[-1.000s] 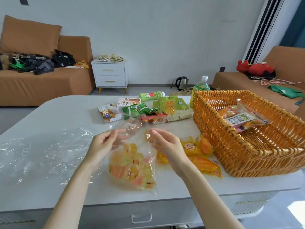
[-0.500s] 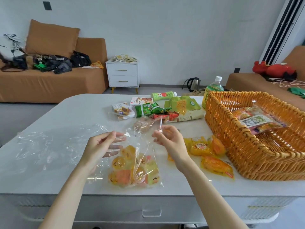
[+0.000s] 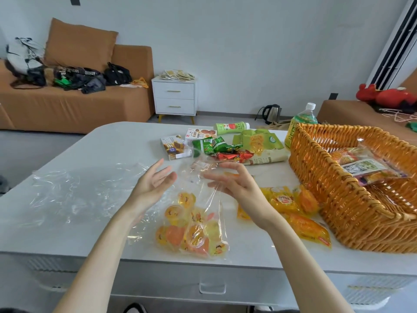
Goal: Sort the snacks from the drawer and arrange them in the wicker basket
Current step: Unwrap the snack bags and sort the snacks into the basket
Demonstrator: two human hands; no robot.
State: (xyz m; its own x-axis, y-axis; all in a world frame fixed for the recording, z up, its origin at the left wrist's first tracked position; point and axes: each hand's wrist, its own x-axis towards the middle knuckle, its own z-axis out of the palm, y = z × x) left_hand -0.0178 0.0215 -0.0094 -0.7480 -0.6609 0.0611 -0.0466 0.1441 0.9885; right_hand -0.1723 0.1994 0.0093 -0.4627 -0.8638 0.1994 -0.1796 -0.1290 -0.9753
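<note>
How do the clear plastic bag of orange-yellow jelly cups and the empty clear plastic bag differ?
The jelly-cup bag bulges, full; the empty bag lies flat and crumpled. The jelly-cup bag rises between the left hand and right hand; the empty bag lies left of both. Both are transparent.

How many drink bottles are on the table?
2. A pale green bottle lies on its side at the far edge; a yellow-labelled bottle stands behind the wicker basket. The basket may hide others.
</note>
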